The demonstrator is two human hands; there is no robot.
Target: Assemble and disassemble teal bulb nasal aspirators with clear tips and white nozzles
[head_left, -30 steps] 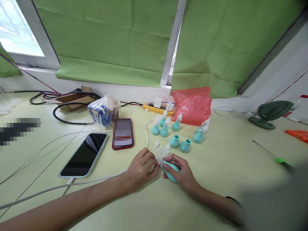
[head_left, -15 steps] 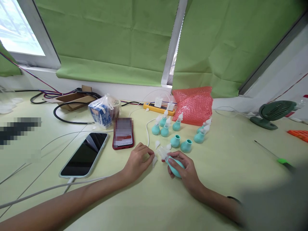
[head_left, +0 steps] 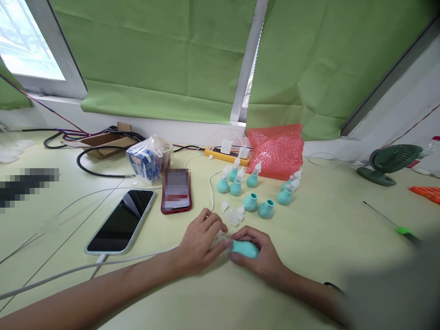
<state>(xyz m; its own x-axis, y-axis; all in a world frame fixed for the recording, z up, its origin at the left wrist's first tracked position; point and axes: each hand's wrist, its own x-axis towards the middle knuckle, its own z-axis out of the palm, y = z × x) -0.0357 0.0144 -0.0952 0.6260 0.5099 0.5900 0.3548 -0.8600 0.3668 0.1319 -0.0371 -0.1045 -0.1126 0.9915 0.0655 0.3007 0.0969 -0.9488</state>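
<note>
My right hand (head_left: pixel 267 257) is closed round a teal squeeze bulb (head_left: pixel 245 249), which lies on its side just above the table with its neck to the left. At that neck my left hand (head_left: pixel 203 237) pinches a translucent nozzle (head_left: pixel 220 236), mostly hidden by the fingers. Loose translucent tips (head_left: pixel 234 216) lie just beyond the hands. Two teal bulbs without nozzles, one an open-necked bulb (head_left: pixel 266 209), stand behind them. Farther back, several bulbs fitted with white tips (head_left: pixel 235 187) stand upright.
A phone (head_left: pixel 121 221) on a charging cable and a red-cased phone (head_left: pixel 176 190) lie left. Behind are a bagged blue box (head_left: pixel 146 162), a yellow power strip (head_left: pixel 227 155) and a red bubble-wrap bag (head_left: pixel 275 151). A green fan (head_left: pixel 392 160) and a green-handled screwdriver (head_left: pixel 402 230) are right.
My right hand has tilted the squeeze bulb flatter and brought it slightly nearer me. My left hand has moved right to the bulb's neck, and the loose tip beside it no longer shows on the table.
</note>
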